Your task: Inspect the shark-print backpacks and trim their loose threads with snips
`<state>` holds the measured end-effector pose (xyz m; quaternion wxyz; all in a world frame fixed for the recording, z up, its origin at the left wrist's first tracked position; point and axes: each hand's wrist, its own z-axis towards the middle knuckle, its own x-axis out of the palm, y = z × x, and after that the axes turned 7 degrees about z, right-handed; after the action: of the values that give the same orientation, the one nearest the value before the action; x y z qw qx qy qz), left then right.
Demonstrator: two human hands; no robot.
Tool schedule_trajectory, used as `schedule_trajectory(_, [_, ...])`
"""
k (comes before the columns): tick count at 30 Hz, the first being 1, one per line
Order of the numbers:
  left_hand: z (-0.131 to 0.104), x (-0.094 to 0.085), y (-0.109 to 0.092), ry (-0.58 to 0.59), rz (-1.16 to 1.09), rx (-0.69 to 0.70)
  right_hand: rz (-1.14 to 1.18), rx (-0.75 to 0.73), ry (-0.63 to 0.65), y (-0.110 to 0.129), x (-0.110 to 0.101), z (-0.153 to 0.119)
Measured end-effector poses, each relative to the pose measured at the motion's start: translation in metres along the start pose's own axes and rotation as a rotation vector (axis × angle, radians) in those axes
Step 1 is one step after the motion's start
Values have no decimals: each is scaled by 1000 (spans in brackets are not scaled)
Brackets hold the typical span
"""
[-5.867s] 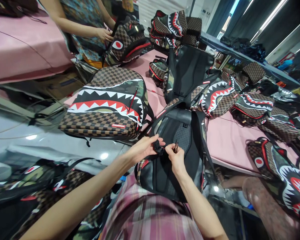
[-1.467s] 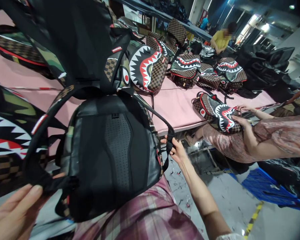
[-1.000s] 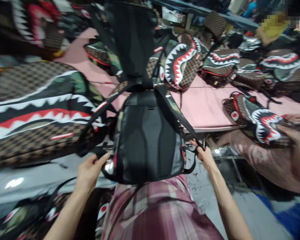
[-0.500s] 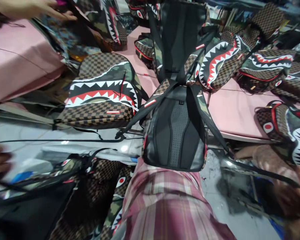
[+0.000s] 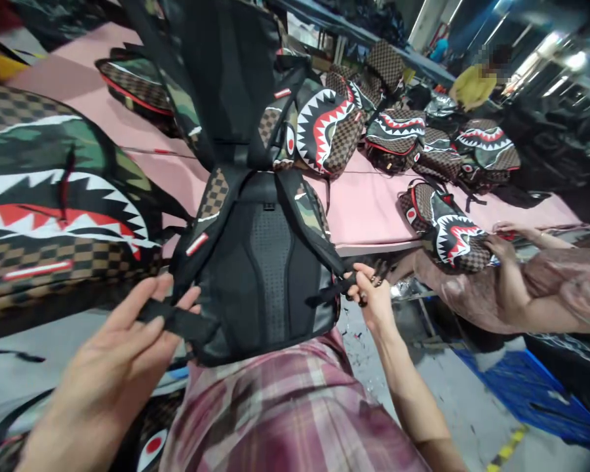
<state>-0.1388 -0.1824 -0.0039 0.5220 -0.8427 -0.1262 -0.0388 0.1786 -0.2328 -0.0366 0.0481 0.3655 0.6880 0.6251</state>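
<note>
A black-backed backpack [image 5: 268, 262] rests against my lap, its padded back panel facing me and its two shoulder straps running down either side. My left hand [image 5: 122, 347] has its fingers closed on the webbing of the strap on the left, near the bag's lower corner. On the other side my right hand [image 5: 371, 292] pinches the black webbing of the other strap, beside the bag's lower right edge. Plaid cloth [image 5: 270, 406] in pink and white covers my lap under the bag.
Behind it another backpack [image 5: 226, 72] stands back panel outward on a pink table [image 5: 368, 210]. A shark-mouth backpack [image 5: 54, 196] lies at left; several more line the table. At right a co-worker's hands hold a small shark-mouth bag [image 5: 452, 236]. A blue crate [image 5: 535, 387] is on the floor.
My hands came inward from the frame's far sides, where they held long webbing stretched out, to the bag's lower corners. The view has swung right, bringing the co-worker's hands into sight.
</note>
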Motion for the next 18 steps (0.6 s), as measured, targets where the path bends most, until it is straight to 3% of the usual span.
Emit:
schedule_trajectory(2, [5,21,4,-9,-23,18,39,12,0,-9,12,2])
schedule_trajectory(4, [7,30,5,-7,-41,36,67,33,-15,-13,17,4])
schedule_trajectory(14, [29,27,26,113,-250,-25,252,203,-15,-19,-6,14])
schedule_trajectory(18, [39,24,28,154,-380,-57,289,299,90,-22,-10,20])
